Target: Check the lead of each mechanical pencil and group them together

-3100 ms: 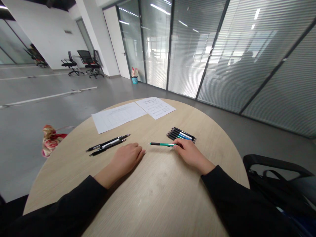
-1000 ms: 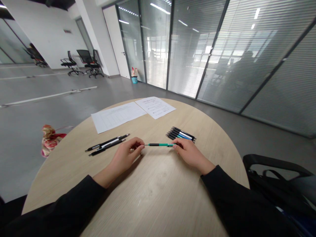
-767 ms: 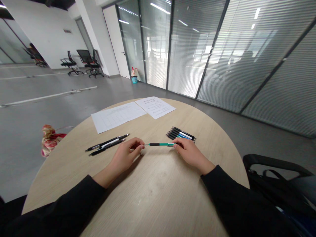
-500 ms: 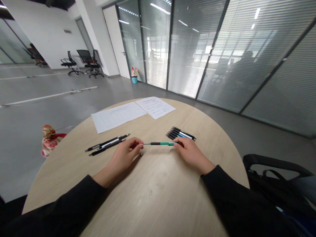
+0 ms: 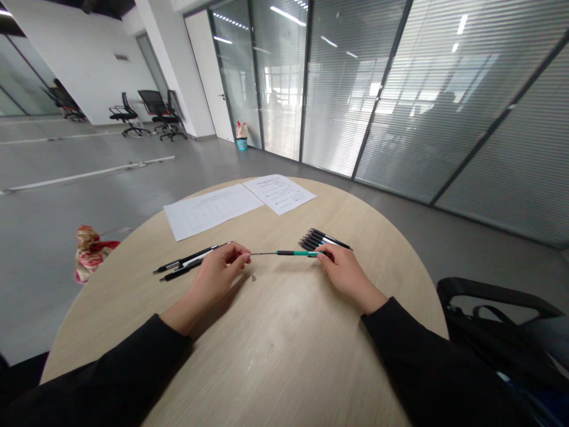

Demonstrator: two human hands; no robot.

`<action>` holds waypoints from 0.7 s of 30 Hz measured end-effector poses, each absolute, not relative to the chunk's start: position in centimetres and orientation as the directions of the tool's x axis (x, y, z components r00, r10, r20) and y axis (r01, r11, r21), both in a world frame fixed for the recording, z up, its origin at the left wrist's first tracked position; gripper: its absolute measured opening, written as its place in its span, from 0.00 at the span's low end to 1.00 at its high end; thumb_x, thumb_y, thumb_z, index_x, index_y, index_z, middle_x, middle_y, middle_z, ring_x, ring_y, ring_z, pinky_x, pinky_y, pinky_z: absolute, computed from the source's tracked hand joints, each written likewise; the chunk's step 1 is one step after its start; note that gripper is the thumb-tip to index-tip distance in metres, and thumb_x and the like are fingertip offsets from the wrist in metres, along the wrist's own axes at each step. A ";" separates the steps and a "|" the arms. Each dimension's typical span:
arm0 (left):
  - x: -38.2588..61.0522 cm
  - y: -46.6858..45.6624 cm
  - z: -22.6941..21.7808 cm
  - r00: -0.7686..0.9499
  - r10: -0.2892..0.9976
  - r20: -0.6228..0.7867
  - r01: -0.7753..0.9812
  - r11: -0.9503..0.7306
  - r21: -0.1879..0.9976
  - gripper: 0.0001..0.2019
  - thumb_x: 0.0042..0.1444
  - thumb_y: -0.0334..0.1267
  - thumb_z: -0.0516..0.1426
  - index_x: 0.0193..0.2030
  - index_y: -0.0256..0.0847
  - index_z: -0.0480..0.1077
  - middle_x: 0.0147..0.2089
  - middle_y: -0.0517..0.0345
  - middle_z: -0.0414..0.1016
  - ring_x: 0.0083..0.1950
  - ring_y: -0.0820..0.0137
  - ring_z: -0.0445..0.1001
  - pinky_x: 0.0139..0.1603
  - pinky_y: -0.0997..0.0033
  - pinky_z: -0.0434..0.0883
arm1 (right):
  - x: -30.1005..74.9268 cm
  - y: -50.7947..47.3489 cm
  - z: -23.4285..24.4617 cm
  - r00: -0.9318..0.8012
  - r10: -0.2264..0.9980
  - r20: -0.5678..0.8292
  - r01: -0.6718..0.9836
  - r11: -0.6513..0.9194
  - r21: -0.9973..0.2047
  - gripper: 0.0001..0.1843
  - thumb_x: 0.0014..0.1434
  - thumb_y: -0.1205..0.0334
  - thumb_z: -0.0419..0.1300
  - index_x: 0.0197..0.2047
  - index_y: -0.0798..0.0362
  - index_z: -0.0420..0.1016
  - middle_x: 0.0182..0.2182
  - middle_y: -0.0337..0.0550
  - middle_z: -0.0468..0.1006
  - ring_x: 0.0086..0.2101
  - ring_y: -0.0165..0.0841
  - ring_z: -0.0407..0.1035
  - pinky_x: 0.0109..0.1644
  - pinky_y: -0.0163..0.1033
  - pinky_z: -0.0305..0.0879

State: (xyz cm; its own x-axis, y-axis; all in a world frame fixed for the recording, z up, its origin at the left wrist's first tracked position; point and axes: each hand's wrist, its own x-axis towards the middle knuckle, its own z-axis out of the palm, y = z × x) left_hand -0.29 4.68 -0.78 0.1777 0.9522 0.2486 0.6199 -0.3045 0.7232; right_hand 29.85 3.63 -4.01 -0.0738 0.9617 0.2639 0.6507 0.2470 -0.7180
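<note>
My right hand (image 5: 340, 265) is closed on a green pen barrel (image 5: 297, 253) with a black grip, held level above the table. Between the fingertips of my left hand (image 5: 224, 264) is a thin pen refill (image 5: 264, 254), which extends to the open front end of the barrel. Whether its far end still sits inside the barrel I cannot tell. Just below my left fingers a small pen tip (image 5: 253, 277) lies on the table. Several black, white and blue pens (image 5: 317, 237) lie side by side beyond my right hand. Other black and white pens (image 5: 186, 265) lie left of my left hand, which partly covers them.
Two printed paper sheets (image 5: 213, 209) lie toward the far edge of the round wooden table (image 5: 284, 356). A black chair (image 5: 493, 296) stands close at the right. A red and cream bag (image 5: 91, 252) is beyond the table's left edge.
My left hand has moved left with the refill, so a longer piece of it shows outside the barrel. My right hand has shifted slightly right with the pen. The small tip is now uncovered.
</note>
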 end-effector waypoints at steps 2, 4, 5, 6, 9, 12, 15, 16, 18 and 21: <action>-0.4 4.7 -0.7 0.160 0.954 0.255 0.620 -0.298 0.725 0.10 0.60 0.44 0.56 0.36 0.40 0.73 0.28 0.58 0.76 0.30 0.68 0.73 0.31 0.69 0.66 | 29.9 3.7 -4.1 -0.047 0.960 0.275 0.657 0.237 -0.716 0.10 0.63 0.63 0.56 0.40 0.52 0.79 0.31 0.42 0.78 0.32 0.35 0.69 0.39 0.38 0.61; -0.4 4.7 -0.5 0.142 0.954 0.265 0.628 -0.294 0.721 0.10 0.60 0.44 0.56 0.36 0.40 0.73 0.28 0.59 0.76 0.30 0.68 0.73 0.31 0.69 0.66 | 29.9 3.7 -4.1 -0.033 0.959 0.282 0.661 0.232 -0.714 0.10 0.63 0.63 0.56 0.40 0.52 0.80 0.32 0.43 0.79 0.33 0.35 0.70 0.40 0.38 0.61; -0.4 4.7 -0.4 0.134 0.953 0.271 0.633 -0.292 0.717 0.10 0.59 0.43 0.57 0.36 0.40 0.73 0.28 0.59 0.76 0.30 0.68 0.73 0.31 0.69 0.66 | 29.9 3.7 -4.0 -0.026 0.959 0.281 0.663 0.227 -0.714 0.10 0.62 0.63 0.56 0.40 0.53 0.80 0.33 0.43 0.79 0.33 0.35 0.70 0.40 0.38 0.61; -0.4 4.7 -0.3 0.124 0.953 0.276 0.639 -0.290 0.713 0.09 0.59 0.43 0.57 0.36 0.40 0.74 0.28 0.59 0.76 0.30 0.68 0.73 0.32 0.69 0.66 | 29.9 3.7 -4.0 -0.019 0.960 0.278 0.665 0.220 -0.714 0.10 0.62 0.63 0.56 0.40 0.53 0.80 0.33 0.43 0.79 0.33 0.35 0.70 0.41 0.38 0.62; -0.4 4.7 -0.2 0.097 0.955 0.281 0.649 -0.275 0.710 0.09 0.59 0.43 0.57 0.36 0.40 0.74 0.28 0.59 0.77 0.29 0.69 0.73 0.32 0.69 0.66 | 29.9 3.7 -3.9 0.006 0.964 0.265 0.672 0.192 -0.715 0.11 0.62 0.63 0.56 0.39 0.53 0.80 0.33 0.43 0.80 0.34 0.36 0.71 0.42 0.39 0.62; -0.5 4.9 -0.4 0.077 0.960 0.270 0.639 -0.255 0.726 0.10 0.59 0.44 0.57 0.36 0.39 0.73 0.29 0.58 0.77 0.29 0.68 0.74 0.33 0.69 0.68 | 29.9 3.7 -3.9 0.025 0.964 0.265 0.671 0.180 -0.719 0.11 0.62 0.63 0.55 0.39 0.53 0.79 0.32 0.43 0.79 0.34 0.36 0.71 0.41 0.39 0.62; -0.8 5.1 -0.6 0.061 0.962 0.266 0.637 -0.243 0.731 0.10 0.59 0.44 0.57 0.36 0.39 0.73 0.29 0.58 0.78 0.30 0.68 0.75 0.33 0.68 0.69 | 30.0 3.7 -3.9 0.040 0.964 0.264 0.664 0.171 -0.728 0.11 0.62 0.62 0.55 0.39 0.53 0.79 0.29 0.42 0.78 0.33 0.36 0.71 0.40 0.39 0.62; -0.8 5.2 -0.6 0.058 0.962 0.268 0.642 -0.242 0.728 0.10 0.59 0.44 0.57 0.36 0.39 0.73 0.29 0.57 0.78 0.30 0.68 0.75 0.33 0.68 0.69 | 30.0 3.8 -3.9 0.043 0.964 0.262 0.663 0.169 -0.729 0.11 0.62 0.62 0.55 0.39 0.53 0.79 0.29 0.42 0.78 0.33 0.36 0.71 0.40 0.39 0.62; -1.0 5.3 -0.7 0.052 0.959 0.277 0.649 -0.243 0.721 0.10 0.59 0.44 0.57 0.36 0.40 0.73 0.31 0.57 0.79 0.30 0.68 0.76 0.33 0.68 0.69 | 30.1 3.8 -3.9 0.051 0.965 0.259 0.666 0.160 -0.728 0.11 0.62 0.62 0.55 0.38 0.52 0.79 0.28 0.42 0.78 0.32 0.36 0.71 0.40 0.38 0.62; -1.1 5.4 -0.7 0.028 0.955 0.295 0.647 -0.243 0.723 0.10 0.59 0.44 0.56 0.36 0.40 0.73 0.32 0.56 0.79 0.30 0.68 0.75 0.34 0.68 0.70 | 30.0 3.7 -3.7 0.073 0.964 0.256 0.680 0.140 -0.720 0.11 0.61 0.62 0.55 0.38 0.53 0.79 0.28 0.42 0.78 0.31 0.36 0.70 0.39 0.38 0.62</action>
State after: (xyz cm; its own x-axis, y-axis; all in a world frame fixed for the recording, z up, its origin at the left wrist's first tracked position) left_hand -1.14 5.40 -0.74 0.0281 0.9550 0.2952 0.6465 -0.2426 0.7233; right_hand 30.00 3.74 -3.68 0.0734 0.9638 0.2564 0.6798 0.1398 -0.7199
